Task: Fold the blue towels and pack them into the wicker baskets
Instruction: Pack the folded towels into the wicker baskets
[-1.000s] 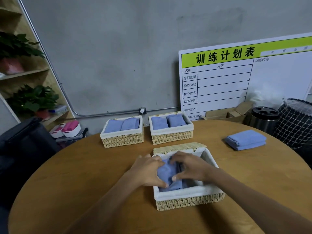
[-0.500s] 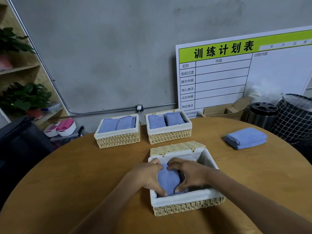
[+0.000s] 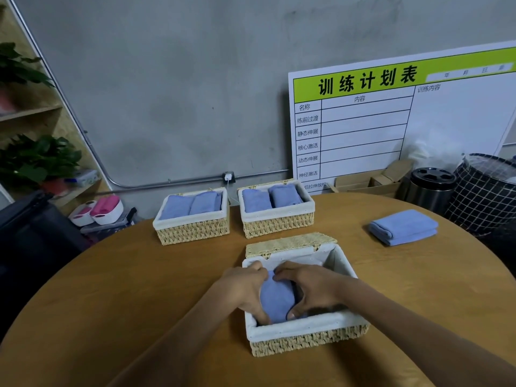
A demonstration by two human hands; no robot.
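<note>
Cupping the soft, light towel (image 3: 276, 300) in the basket (image 3: 304, 329), your left hand (image 3: 243, 289) and right hand (image 3: 310, 289) grip its sides; hold folded edges.

I'm looking into what seems to be a plain back room of a gym or training studio: a white board with a lime-green header and a ruled training-plan grid in Chinese (image 3: 391, 121) is leaning against a bare grey concrete wall (image 3: 181, 93). A chipboard shelf holding potted green plants (image 3: 36, 160) is standing at the left, and open cardboard boxes (image 3: 368, 181) are sitting by a round wooden table (image 3: 111, 289).
</note>
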